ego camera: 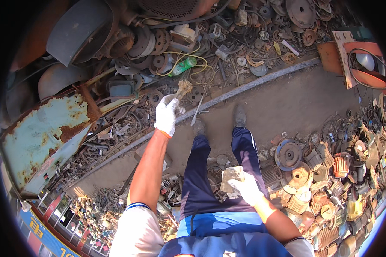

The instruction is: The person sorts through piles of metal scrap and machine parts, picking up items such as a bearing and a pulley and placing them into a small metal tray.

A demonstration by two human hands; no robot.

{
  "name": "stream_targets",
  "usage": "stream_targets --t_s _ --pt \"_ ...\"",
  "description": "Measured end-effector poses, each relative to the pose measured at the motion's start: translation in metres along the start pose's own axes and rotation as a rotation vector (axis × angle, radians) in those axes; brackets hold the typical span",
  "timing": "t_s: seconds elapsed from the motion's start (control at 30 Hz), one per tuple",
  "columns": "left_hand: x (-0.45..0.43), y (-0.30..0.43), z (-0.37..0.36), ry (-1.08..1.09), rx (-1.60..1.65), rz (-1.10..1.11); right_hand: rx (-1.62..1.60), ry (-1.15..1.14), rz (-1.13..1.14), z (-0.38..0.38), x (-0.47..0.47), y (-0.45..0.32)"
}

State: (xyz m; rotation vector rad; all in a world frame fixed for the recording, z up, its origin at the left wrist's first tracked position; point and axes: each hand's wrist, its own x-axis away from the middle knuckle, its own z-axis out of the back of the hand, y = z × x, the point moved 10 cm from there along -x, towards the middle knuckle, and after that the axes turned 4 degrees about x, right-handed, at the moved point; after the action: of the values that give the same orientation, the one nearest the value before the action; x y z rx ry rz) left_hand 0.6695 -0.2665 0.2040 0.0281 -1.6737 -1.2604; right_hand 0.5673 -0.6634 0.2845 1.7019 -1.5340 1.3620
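Note:
My left hand, in a white work glove, is stretched forward over the metal edge rail. It grips a bundle of short, frayed tan strands, perhaps a brush, whose lower part is hidden by the fingers. Near my right thigh, my right hand, gloved too, holds a flat, dirty metal plate or box-like part with the thumb on top. Just beyond the left hand lie a green plastic bottle and a yellow cable among scrap parts.
Heaped flanges, motor housings and rusty rings lie ahead. More motor parts are piled on the right. A rusted pale-green metal box stands on the left. An orange metal frame is at the upper right. My shoes are on bare ground.

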Motion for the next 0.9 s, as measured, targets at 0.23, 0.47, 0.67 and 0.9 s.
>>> stream_targets --t_s 0.23,0.47,0.67,0.9 --pt "0.02 0.001 -0.025 0.039 -0.009 -0.024 -0.072 0.088 -0.029 0.018 0.049 -0.013" --pt "-0.001 -0.01 -0.017 -0.092 -0.362 -0.035 -0.058 0.045 -0.043 0.028 0.026 -0.01" --pt "0.019 0.002 -0.055 -0.064 -0.303 -0.085 -0.126 -0.07 -0.011 0.0 0.038 -0.031" --pt "-0.037 0.118 -0.119 -0.208 -0.912 -0.317 -0.29 -0.057 -0.003 0.025 0.028 -0.024"
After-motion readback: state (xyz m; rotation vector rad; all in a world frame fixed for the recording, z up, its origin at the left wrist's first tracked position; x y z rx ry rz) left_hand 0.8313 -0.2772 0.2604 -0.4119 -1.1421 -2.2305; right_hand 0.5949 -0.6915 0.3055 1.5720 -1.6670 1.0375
